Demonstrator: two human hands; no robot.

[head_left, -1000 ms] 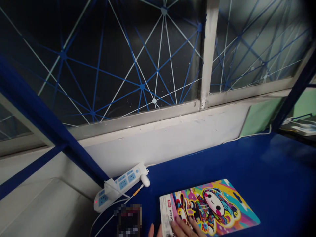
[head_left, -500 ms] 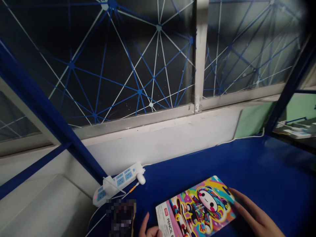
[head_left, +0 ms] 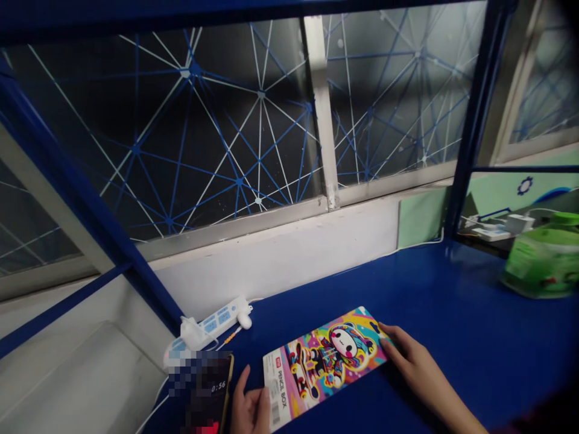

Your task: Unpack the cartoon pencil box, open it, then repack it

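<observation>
A flat, colourful box printed "PENCIL BOX", with a cartoon figure on a skateboard, lies slanted over the blue table. My right hand grips its right end, thumb on the near side and fingers at the far corner. At the box's left end, my left hand has its thumb side against the white printed strip, one finger raised. Both hands are closed on the box's ends. A phone with a lit screen, partly blurred out, lies left of my left hand.
A white power strip with plugs and cables sits by the wall at the left. A green plastic container stands at the right. Blue frame posts rise at both sides of the blue table.
The view has turned right and up, bringing the green container into sight. The box and both hands appear further left, with more of the box's printed label showing.
</observation>
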